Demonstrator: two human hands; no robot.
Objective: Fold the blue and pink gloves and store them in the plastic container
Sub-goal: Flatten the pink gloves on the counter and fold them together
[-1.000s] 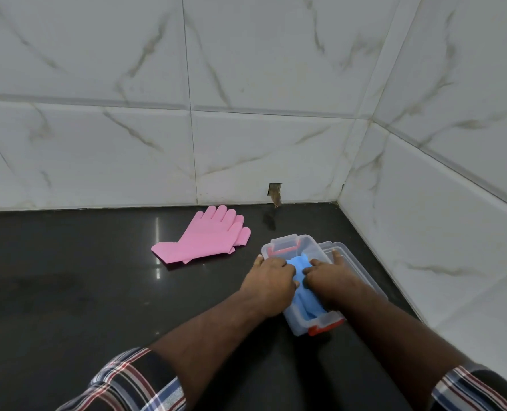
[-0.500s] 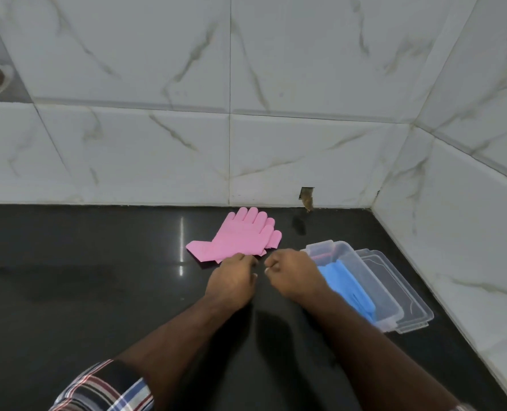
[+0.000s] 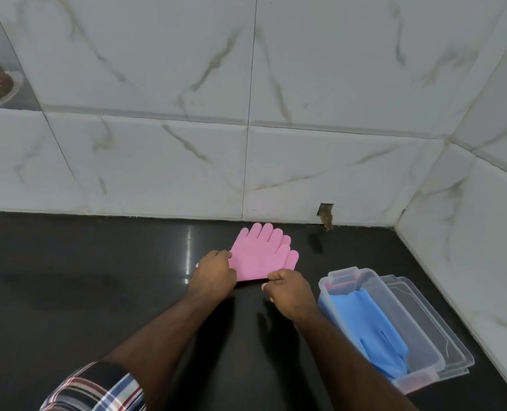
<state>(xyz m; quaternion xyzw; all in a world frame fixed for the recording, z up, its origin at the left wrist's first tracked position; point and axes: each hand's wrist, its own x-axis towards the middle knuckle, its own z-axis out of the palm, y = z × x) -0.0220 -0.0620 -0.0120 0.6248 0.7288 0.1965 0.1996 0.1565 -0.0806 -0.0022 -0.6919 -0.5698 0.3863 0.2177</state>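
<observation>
My left hand pinches the cuff end of the pink gloves, laid flat on the dark counter; my right hand pinches their near edge, ready to fold. Rightmost, the blue gloves lie folded inside the plastic container, leaving room alongside.

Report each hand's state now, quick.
Left hand: closed on the pink gloves, at their left edge.
Right hand: pinching the pink gloves' near edge.

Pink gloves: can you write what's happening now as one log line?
step: fold pink gloves | left hand: gripping cuff end | right hand: pinching near edge | blue gloves: in plastic container | lid: off
</observation>
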